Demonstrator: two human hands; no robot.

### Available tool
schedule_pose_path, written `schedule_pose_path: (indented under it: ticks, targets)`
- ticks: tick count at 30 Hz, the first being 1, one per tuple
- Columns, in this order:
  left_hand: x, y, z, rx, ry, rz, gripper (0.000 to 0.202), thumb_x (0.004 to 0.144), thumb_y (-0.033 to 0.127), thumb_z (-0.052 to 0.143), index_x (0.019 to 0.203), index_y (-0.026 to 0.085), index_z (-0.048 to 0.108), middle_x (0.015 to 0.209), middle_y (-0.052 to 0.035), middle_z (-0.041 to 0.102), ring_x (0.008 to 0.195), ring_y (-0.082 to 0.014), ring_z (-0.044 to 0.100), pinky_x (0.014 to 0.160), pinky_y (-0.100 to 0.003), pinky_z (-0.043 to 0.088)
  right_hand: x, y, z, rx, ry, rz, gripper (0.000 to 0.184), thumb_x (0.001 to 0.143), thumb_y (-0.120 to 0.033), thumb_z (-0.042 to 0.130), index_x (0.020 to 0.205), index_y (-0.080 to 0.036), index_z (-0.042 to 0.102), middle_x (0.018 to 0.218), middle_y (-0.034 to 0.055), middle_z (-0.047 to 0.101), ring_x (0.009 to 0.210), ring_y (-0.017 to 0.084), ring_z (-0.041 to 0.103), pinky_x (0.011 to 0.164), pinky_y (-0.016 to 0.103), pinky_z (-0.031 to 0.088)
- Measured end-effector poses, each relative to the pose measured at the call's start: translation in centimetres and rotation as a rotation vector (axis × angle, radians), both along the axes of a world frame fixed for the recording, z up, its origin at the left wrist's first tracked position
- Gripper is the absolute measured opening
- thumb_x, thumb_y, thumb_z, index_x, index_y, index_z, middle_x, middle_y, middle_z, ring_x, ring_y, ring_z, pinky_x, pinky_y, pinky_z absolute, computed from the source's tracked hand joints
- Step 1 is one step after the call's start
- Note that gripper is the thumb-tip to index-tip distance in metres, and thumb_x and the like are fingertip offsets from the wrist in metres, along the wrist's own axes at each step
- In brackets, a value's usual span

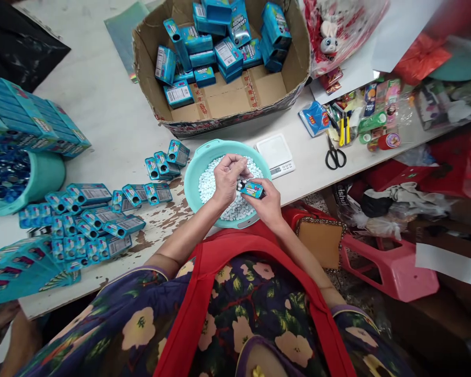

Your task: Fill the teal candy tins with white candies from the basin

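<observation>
Over a turquoise basin [196, 201] of small white candies [235, 212], my right hand [270, 203] grips a small blue candy box [251, 189] lying on its side. The box's opening faces left, with a few white pieces at it. My left hand [225, 183] is closed in a pinch right beside that opening; whatever its fingers hold is hidden. Left of the basin lie several similar blue boxes [157, 193] with round holes in their ends.
Behind the basin stands a cardboard carton [235, 99] with blue boxes inside. A white scale [275, 154] and black scissors [335, 154] lie to the right. At left, a turquoise tub [49, 173] holds shiny blue pieces, near flat blue cartons [21, 267]. A pink stool [400, 269] is below right.
</observation>
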State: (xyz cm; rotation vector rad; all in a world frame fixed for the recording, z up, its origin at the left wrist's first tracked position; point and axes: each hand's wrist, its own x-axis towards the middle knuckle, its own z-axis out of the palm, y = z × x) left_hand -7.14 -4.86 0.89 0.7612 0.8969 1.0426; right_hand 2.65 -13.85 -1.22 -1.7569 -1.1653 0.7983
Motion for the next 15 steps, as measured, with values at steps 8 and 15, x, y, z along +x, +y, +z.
schedule_pose_path:
  ticks: [8, 15]
  targets:
    - [0.0, 0.3, 0.0, 0.026, -0.015, -0.047, 0.027, 0.077, 0.04, 0.072, 0.08, 0.019, 0.057, 0.061, 0.0039, 0.06, 0.051, -0.0092, 0.059, 0.052, -0.022, 0.05, 0.1, 0.1, -0.7, 0.008, 0.089, 0.0, 0.037, 0.068, -0.031, 0.08, 0.102, -0.024, 0.068, 0.103, 0.0031, 0.07, 0.1, 0.024, 0.065, 0.091, 0.037, 0.049]
    - [0.0, -0.1, 0.3, 0.056, -0.038, -0.09, 0.029, 0.08, 0.046, 0.068, 0.085, 0.018, 0.059, 0.06, 0.0034, 0.061, 0.05, -0.0091, 0.059, 0.051, -0.021, 0.048, -0.1, 0.6, -1.2, 0.018, 0.13, -0.02, 0.038, 0.066, -0.032, 0.082, 0.1, -0.023, 0.068, 0.098, 0.0024, 0.069, 0.095, 0.023, 0.065, 0.088, 0.036, 0.049]
